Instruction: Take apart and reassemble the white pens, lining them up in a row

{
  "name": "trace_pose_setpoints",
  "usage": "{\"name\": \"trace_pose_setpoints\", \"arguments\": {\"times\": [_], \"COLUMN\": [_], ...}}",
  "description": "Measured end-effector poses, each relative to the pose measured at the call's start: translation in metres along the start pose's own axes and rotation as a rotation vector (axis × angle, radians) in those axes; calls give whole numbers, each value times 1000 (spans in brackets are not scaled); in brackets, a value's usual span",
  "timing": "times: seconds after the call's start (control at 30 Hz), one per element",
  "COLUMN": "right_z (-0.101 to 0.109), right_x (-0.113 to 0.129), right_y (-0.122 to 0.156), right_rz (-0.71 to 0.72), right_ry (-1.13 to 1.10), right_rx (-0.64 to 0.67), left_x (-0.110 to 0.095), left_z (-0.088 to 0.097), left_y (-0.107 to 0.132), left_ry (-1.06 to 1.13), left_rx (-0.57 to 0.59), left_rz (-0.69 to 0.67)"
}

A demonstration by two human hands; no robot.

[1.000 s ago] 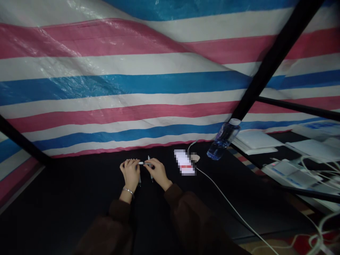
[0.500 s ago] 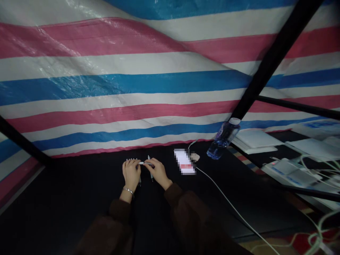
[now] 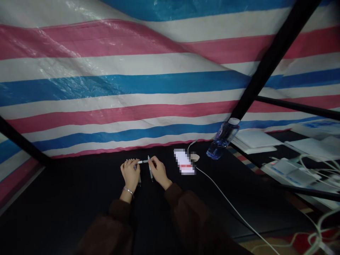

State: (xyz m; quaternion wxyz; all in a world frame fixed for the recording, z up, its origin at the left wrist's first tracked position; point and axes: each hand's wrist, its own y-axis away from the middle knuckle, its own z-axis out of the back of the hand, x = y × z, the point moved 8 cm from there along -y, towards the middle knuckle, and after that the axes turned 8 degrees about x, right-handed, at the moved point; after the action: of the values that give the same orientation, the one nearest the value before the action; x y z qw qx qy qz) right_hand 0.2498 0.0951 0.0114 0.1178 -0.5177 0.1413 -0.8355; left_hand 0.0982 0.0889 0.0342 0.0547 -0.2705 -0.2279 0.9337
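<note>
A white pen (image 3: pixel 143 162) lies level between my two hands above the black tabletop. My left hand (image 3: pixel 130 174), with a silver bracelet at the wrist, is closed with its fingertips on the pen's left end. At the other end, my right hand (image 3: pixel 159 172) pinches the pen between thumb and fingers; the exact contact is partly hidden. A second pen (image 3: pixel 151 173) rests on the table beside the right fingers, pointing away from me. Beneath the left hand are several slim things that look like pens, mostly covered, with one tip (image 3: pixel 140 182) showing by the palm.
Right of my hands lies a phone (image 3: pixel 185 163) with a blurred lit screen, beside a pale charger (image 3: pixel 195 157) and white cable (image 3: pixel 225 194). A clear bottle (image 3: pixel 223 139) stands near a black post (image 3: pixel 255 85). Striped sheeting (image 3: pixel 132 85) hangs behind the black table (image 3: pixel 79 198).
My right hand has shifted slightly right along the pen, so more of the pen's middle shows. My left hand has moved slightly left, still at its end.
</note>
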Motion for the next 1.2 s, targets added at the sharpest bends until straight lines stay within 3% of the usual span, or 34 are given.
{"name": "trace_pose_setpoints", "arguments": {"times": [0.13, 0.43, 0.53, 0.7, 0.93, 1.2], "right_z": [-1, -2, -2, 3, -2, -3], "right_x": [-6, -5, -8, -3, -12, -6], "right_y": [-1, 0, 0, 0, -1, -1], "right_rz": [-58, -39, -80, -26, -84, -37], "right_ry": [1, -60, -54, -87, -75, -61], "right_rx": [-7, 7, 10, -37, -4, 8], "left_x": [-2, -8, -8, -3, -3, -2], "left_z": [1, 3, 3, 3, 2, 2], "left_y": [0, 1, 1, 1, 0, 0], "left_ry": [11, -45, -38, -17, -6, 1], "left_rx": [0, 69, 62, 30, 21, 17], "left_rz": [-9, 36, 27, 51, 18, 19]}}
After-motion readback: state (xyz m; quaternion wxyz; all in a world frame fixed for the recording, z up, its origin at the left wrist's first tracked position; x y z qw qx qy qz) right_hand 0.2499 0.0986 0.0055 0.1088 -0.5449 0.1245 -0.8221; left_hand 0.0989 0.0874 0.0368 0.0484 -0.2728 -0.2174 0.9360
